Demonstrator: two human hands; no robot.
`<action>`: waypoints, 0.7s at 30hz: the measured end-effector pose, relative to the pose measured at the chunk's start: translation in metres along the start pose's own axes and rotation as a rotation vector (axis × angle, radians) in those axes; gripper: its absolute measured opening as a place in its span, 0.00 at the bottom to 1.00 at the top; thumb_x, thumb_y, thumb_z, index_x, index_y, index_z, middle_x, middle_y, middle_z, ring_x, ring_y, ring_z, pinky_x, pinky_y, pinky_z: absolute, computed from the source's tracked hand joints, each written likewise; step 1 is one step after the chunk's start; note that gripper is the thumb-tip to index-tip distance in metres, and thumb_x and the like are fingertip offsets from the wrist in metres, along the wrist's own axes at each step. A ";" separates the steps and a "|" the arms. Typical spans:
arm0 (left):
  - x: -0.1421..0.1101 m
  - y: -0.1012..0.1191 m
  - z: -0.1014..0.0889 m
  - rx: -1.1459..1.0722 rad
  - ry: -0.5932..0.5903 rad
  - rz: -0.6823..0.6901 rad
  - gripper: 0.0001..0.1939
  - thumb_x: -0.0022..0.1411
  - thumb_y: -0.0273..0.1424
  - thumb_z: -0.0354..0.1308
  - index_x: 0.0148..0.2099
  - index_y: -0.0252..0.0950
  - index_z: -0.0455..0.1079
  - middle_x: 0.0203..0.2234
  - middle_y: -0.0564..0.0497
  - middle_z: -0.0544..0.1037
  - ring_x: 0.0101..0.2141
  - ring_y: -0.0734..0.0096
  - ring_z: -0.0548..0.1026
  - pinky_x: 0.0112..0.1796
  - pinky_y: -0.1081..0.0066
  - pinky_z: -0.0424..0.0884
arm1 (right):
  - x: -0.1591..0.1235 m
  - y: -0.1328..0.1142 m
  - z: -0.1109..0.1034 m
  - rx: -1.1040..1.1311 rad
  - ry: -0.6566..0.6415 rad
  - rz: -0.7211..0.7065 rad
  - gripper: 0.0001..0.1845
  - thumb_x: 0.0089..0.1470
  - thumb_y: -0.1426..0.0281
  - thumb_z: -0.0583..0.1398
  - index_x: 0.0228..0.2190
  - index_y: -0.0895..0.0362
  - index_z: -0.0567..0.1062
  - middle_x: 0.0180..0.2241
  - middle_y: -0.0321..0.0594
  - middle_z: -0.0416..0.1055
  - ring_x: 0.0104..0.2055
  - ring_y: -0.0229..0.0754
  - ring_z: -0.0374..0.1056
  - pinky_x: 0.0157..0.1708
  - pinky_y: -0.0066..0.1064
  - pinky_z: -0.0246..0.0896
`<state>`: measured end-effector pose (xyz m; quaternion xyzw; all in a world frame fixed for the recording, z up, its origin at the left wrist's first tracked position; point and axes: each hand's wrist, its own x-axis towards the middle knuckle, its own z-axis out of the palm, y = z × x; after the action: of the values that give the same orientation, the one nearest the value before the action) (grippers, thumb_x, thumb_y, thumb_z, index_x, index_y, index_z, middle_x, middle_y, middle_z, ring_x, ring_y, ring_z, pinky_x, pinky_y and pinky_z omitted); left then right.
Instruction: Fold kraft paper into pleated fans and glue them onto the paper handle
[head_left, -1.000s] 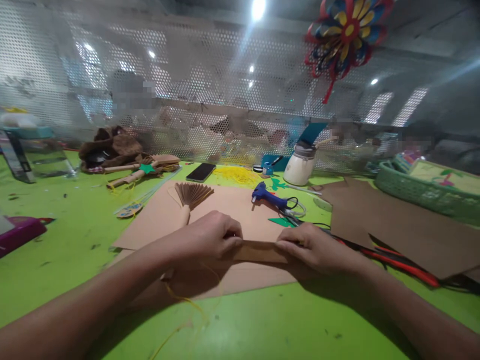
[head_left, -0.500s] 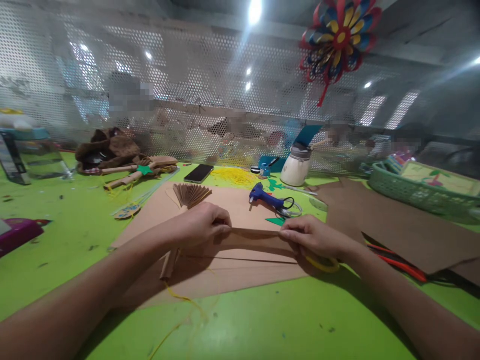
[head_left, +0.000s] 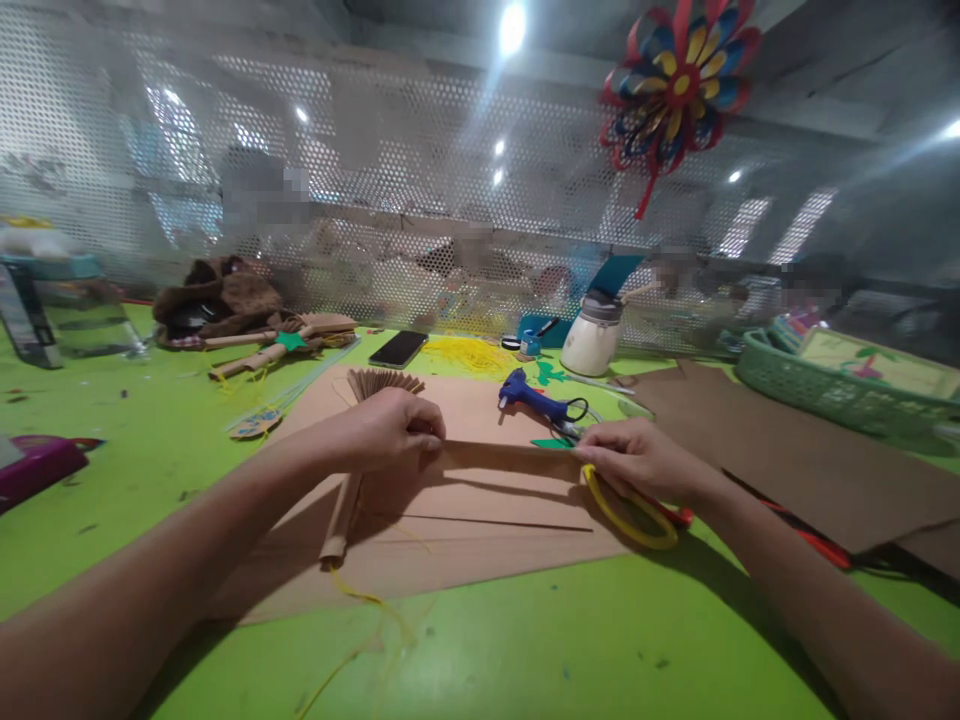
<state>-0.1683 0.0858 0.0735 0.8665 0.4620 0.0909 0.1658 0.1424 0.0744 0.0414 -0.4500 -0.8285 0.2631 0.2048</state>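
A narrow strip of brown paper (head_left: 510,458) is stretched between my two hands, just above a large brown paper sheet (head_left: 480,560) on the table. My left hand (head_left: 394,428) pinches its left end, and my right hand (head_left: 630,458) pinches the other. Partly behind my left wrist lies a pleated paper fan (head_left: 382,382) beside a rolled paper tube (head_left: 343,520) with yellow string trailing from it. Under my right hand show the yellow handles of scissors (head_left: 634,520). A blue glue gun (head_left: 534,397) rests on the sheet beyond the strip.
At the back stand a phone (head_left: 398,348), yellow shredded strands (head_left: 472,355) and a white jar (head_left: 592,338). A green basket (head_left: 840,385) and dark brown paper (head_left: 765,440) lie to the right. On the left are a purple object (head_left: 45,470) and a clear container (head_left: 90,320).
Both hands have lifted slightly and moved a little apart with the strip, raising it off the sheet. More of the yellow scissor handles now shows under my right hand.
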 end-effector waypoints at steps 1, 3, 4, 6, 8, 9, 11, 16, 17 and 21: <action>0.001 -0.002 0.000 0.040 0.045 -0.017 0.09 0.54 0.26 0.52 0.32 0.34 0.73 0.25 0.53 0.77 0.27 0.74 0.71 0.29 0.76 0.61 | 0.000 0.002 -0.001 -0.020 0.059 0.006 0.19 0.58 0.60 0.53 0.22 0.57 0.70 0.15 0.31 0.62 0.18 0.35 0.58 0.20 0.26 0.53; 0.002 -0.004 0.002 0.123 0.124 -0.021 0.10 0.54 0.26 0.51 0.33 0.35 0.74 0.26 0.52 0.78 0.27 0.73 0.71 0.29 0.75 0.61 | 0.001 0.004 0.000 -0.098 0.263 -0.025 0.16 0.57 0.61 0.54 0.25 0.58 0.73 0.20 0.36 0.69 0.23 0.37 0.63 0.23 0.28 0.57; 0.002 -0.004 0.004 0.163 0.155 -0.007 0.10 0.54 0.26 0.51 0.34 0.35 0.74 0.27 0.51 0.78 0.27 0.72 0.71 0.29 0.75 0.61 | 0.001 0.003 0.001 -0.140 0.378 -0.065 0.14 0.57 0.63 0.55 0.27 0.57 0.74 0.24 0.38 0.72 0.26 0.39 0.65 0.27 0.30 0.59; 0.002 -0.001 0.009 0.232 0.199 0.054 0.10 0.55 0.26 0.52 0.34 0.35 0.75 0.28 0.50 0.78 0.29 0.71 0.71 0.31 0.73 0.62 | 0.001 -0.003 0.008 -0.195 0.541 -0.171 0.10 0.58 0.66 0.55 0.32 0.57 0.75 0.32 0.42 0.73 0.34 0.43 0.67 0.36 0.35 0.62; 0.001 0.005 0.014 0.277 0.220 0.137 0.09 0.56 0.26 0.52 0.34 0.35 0.74 0.29 0.48 0.77 0.31 0.69 0.71 0.33 0.71 0.63 | 0.001 -0.010 0.017 -0.246 0.551 -0.294 0.08 0.57 0.69 0.56 0.37 0.57 0.74 0.37 0.45 0.72 0.40 0.46 0.66 0.42 0.40 0.61; 0.000 0.008 0.016 0.288 0.226 0.173 0.09 0.56 0.25 0.51 0.33 0.35 0.74 0.29 0.48 0.76 0.32 0.68 0.70 0.33 0.71 0.63 | 0.001 -0.014 0.023 -0.284 0.519 -0.345 0.10 0.57 0.69 0.57 0.40 0.57 0.73 0.39 0.47 0.71 0.43 0.48 0.64 0.43 0.42 0.61; -0.001 0.012 0.019 0.292 0.242 0.221 0.10 0.58 0.25 0.50 0.33 0.35 0.74 0.30 0.48 0.74 0.32 0.69 0.69 0.33 0.71 0.63 | 0.002 -0.017 0.034 -0.378 0.433 -0.428 0.14 0.55 0.70 0.58 0.44 0.58 0.72 0.40 0.49 0.70 0.43 0.49 0.62 0.42 0.44 0.60; 0.000 0.010 0.021 0.266 0.274 0.267 0.13 0.62 0.25 0.48 0.32 0.35 0.73 0.28 0.49 0.70 0.30 0.72 0.67 0.32 0.72 0.61 | 0.003 -0.014 0.045 -0.415 0.446 -0.448 0.10 0.58 0.75 0.53 0.32 0.60 0.75 0.27 0.44 0.67 0.31 0.43 0.61 0.30 0.34 0.57; 0.001 0.008 0.021 0.260 0.285 0.278 0.13 0.62 0.24 0.48 0.32 0.35 0.73 0.28 0.49 0.70 0.30 0.72 0.66 0.31 0.72 0.61 | 0.002 -0.014 0.044 -0.401 0.452 -0.427 0.10 0.58 0.76 0.53 0.30 0.60 0.75 0.26 0.43 0.66 0.30 0.42 0.61 0.29 0.33 0.56; 0.004 0.004 0.023 0.211 0.278 0.303 0.13 0.62 0.24 0.47 0.32 0.34 0.73 0.27 0.50 0.69 0.29 0.73 0.66 0.31 0.73 0.62 | -0.002 -0.020 0.036 -0.298 0.385 -0.364 0.09 0.56 0.75 0.56 0.26 0.60 0.74 0.24 0.40 0.65 0.28 0.40 0.62 0.27 0.30 0.55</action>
<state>-0.1563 0.0820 0.0538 0.9177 0.3518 0.1846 -0.0067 0.1095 0.0545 0.0257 -0.3609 -0.8709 0.0076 0.3335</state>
